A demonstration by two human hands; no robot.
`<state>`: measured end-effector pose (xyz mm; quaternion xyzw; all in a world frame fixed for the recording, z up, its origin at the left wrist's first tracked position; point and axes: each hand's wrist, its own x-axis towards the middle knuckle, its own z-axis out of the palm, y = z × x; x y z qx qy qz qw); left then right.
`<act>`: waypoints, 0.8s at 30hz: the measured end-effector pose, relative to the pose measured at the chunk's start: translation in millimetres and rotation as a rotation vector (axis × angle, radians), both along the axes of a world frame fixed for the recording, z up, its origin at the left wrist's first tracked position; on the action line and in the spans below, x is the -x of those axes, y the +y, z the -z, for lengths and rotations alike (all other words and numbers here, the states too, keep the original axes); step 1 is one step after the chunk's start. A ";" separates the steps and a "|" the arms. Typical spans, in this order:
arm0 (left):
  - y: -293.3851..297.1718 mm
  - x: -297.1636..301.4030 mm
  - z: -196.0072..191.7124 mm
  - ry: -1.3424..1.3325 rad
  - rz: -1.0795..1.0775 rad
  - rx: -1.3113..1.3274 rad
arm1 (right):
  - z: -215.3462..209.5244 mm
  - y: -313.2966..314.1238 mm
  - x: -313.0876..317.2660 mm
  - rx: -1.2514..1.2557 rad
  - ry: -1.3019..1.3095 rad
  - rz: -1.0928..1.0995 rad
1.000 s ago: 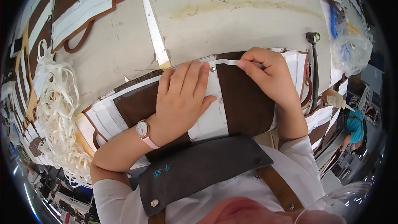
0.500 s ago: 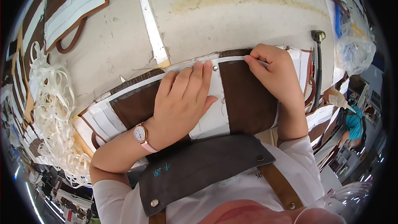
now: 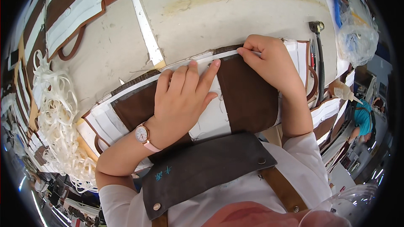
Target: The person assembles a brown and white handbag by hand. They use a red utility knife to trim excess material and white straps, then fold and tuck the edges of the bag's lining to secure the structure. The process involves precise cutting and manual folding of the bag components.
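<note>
A brown-and-white striped fabric bag piece (image 3: 248, 94) lies on the table close in front of me. A narrow white strip (image 3: 229, 54) runs along its far edge. My left hand (image 3: 179, 94) rests palm down on the piece, fingers spread, fingertips at the strip. A small round metal stud (image 3: 209, 65) shows between its index and middle fingers. Farther right, my right hand (image 3: 269, 61) pinches the strip at the edge between thumb and bent fingers. Brown handles curve out near both ends of the piece.
A heap of white ribbon (image 3: 57, 113) lies at the left. On the right are a black-handled hammer (image 3: 317, 50), a clear plastic bag (image 3: 357, 38) and a nozzle bottle (image 3: 343, 90). More striped bag pieces (image 3: 73, 21) lie at far left. A person in turquoise (image 3: 362, 117) is beyond.
My left index finger has spread away from the others and reached right past the stud. The right hand keeps its pinch on the strip. The whole view has shifted slightly.
</note>
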<state>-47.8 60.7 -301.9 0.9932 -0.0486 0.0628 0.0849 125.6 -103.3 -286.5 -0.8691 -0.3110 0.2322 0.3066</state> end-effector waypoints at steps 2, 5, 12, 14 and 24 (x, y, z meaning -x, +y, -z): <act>-2.0 -1.7 -0.6 -0.008 0.001 -0.034 | 0.2 0.2 -1.0 -0.003 -0.022 -0.025; -2.9 -7.5 0.3 -0.047 0.024 -0.063 | -0.1 -0.4 -1.4 0.010 -0.026 -0.042; -5.2 -19.9 -7.0 0.030 0.050 -0.027 | 3.9 -1.3 -3.5 -0.041 -0.060 -0.082; -4.1 -21.9 -8.4 0.044 0.048 0.008 | 3.2 -0.4 -3.2 -0.022 -0.091 -0.094; -18.1 -29.1 1.9 -0.091 0.087 0.116 | -23.8 -33.8 0.8 -0.054 -0.107 0.084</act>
